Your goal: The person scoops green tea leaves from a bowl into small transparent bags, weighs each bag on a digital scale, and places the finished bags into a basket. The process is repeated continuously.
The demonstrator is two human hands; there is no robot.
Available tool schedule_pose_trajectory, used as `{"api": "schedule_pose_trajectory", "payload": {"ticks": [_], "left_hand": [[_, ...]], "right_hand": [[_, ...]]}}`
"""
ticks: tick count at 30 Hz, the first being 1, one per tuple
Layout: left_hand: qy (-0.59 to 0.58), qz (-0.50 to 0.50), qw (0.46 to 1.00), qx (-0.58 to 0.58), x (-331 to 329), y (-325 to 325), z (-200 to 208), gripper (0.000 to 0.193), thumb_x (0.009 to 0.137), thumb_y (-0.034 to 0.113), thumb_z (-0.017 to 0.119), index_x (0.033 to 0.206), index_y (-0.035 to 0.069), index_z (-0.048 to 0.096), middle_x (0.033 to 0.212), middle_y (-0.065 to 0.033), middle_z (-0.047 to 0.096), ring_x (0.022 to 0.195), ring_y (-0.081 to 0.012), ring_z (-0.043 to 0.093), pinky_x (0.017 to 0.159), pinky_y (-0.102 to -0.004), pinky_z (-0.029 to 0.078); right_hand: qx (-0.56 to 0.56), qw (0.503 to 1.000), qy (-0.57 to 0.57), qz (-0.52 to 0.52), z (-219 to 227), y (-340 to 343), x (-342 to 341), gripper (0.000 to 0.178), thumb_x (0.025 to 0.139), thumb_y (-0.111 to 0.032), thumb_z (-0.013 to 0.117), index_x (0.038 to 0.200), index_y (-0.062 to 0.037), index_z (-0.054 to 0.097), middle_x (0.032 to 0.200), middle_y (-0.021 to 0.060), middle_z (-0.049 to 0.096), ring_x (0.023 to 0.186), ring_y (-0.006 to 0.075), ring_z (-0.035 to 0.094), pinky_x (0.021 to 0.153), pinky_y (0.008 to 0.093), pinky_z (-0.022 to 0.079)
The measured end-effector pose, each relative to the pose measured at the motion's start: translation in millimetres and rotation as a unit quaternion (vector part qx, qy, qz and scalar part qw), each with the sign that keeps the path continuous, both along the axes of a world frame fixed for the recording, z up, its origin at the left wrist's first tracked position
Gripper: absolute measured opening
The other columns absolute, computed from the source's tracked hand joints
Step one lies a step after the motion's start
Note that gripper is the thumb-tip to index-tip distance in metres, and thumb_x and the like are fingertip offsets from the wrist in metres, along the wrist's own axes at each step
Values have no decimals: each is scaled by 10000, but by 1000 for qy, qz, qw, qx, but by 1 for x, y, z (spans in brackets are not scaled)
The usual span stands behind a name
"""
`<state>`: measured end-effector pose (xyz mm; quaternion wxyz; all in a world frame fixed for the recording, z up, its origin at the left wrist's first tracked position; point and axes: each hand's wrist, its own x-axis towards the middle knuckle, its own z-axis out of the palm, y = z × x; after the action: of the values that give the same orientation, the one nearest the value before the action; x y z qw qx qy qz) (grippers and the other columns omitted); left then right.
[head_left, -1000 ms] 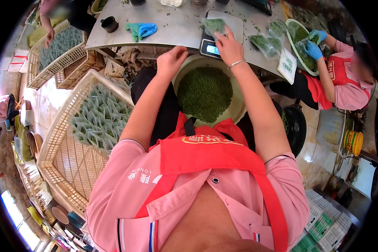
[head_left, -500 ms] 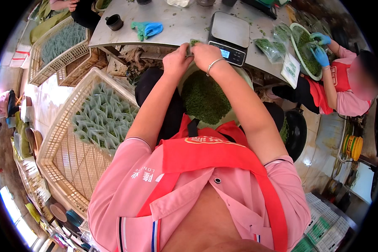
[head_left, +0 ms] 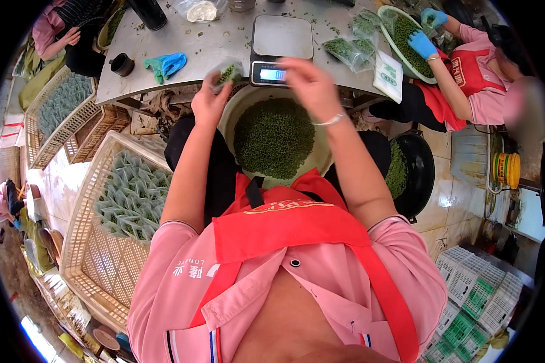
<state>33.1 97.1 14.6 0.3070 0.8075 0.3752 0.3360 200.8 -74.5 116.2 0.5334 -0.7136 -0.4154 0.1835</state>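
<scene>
My left hand (head_left: 209, 101) grips a small clear plastic bag (head_left: 227, 74) with some green peppercorn-like berries inside, raised in front of the table edge. My right hand (head_left: 312, 89) is apart from the bag, just in front of the digital scale (head_left: 283, 37); motion smears its fingers. The scale has a bare metal plate and a lit display. Between my knees, below both hands, stands a pale tub (head_left: 229, 124) with a heap of the green berries (head_left: 274, 138).
To my left is a beige plastic crate (head_left: 79, 242) with several filled bags standing in it. On the metal table (head_left: 206, 36) lie a blue-green glove (head_left: 165, 65), a black cup (head_left: 122, 65) and filled bags (head_left: 348, 49). A gloved co-worker handles berries in an oval basin (head_left: 399, 60) at right.
My hands, together at the bag before, have separated. The left now holds the bag farther left; the right has moved away from it. The view has shifted, showing more of the tub.
</scene>
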Motion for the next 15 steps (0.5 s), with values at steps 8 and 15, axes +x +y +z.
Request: {"api": "schedule_pose_trajectory", "payload": {"ticks": [8,15], "left_hand": [[-46,-3,994,-102,6,9,-11,570,784,467,659,1166,57,555,1036,-158,651,966,-266,627,837,-364,471],[-305,-37,908,-286,-65,0,38,403,937,247,525,1197,-59,488,1180,-130,509,868,-204,592,692,-306,525]], "right_hand": [[-160,953,-175,-190,-64,-23,155,302,792,-156,615,1081,-76,646,1022,160,649,951,304,610,868,371,460],[78,973,-63,-208,-35,41,116,164,833,-108,618,962,-55,703,825,21,684,718,91,594,686,223,459]]}}
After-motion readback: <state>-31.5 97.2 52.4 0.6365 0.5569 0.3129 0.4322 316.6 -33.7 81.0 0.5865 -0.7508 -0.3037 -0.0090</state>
